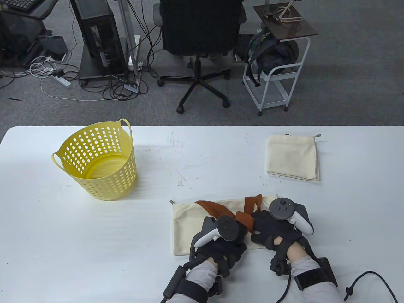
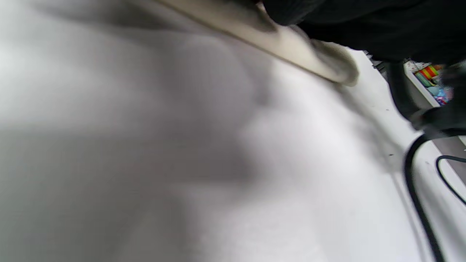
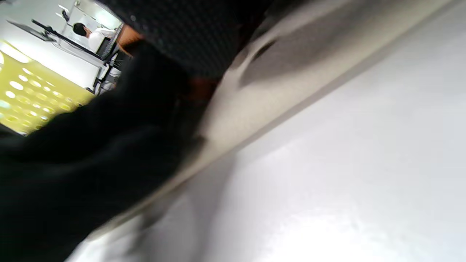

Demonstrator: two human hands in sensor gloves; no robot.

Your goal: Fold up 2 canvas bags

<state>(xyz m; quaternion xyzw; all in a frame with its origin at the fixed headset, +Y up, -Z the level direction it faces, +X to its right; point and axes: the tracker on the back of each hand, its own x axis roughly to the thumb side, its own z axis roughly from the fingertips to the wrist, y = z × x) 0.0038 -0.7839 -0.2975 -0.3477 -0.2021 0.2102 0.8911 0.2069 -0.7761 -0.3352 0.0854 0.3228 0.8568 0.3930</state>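
A cream canvas bag (image 1: pixel 189 228) lies flat near the table's front edge, its brown straps (image 1: pixel 217 209) spread over it. Both gloved hands rest on its right half. My right hand (image 1: pixel 257 225) has its fingers curled round a brown strap at the bag's middle; a bit of that strap (image 3: pixel 198 87) shows against the glove in the right wrist view. My left hand (image 1: pixel 241 235) lies on the bag beside it, its fingers hidden under the tracker. The left wrist view shows only the bag's edge (image 2: pixel 291 47) on the table. A second bag (image 1: pixel 292 157) lies folded at the back right.
A yellow perforated basket (image 1: pixel 98 164) stands on the left of the white table (image 1: pixel 94 246). A black cable (image 1: pixel 372 277) trails from the right wrist at the front right corner. Beyond the table's far edge are an office chair and a white cart.
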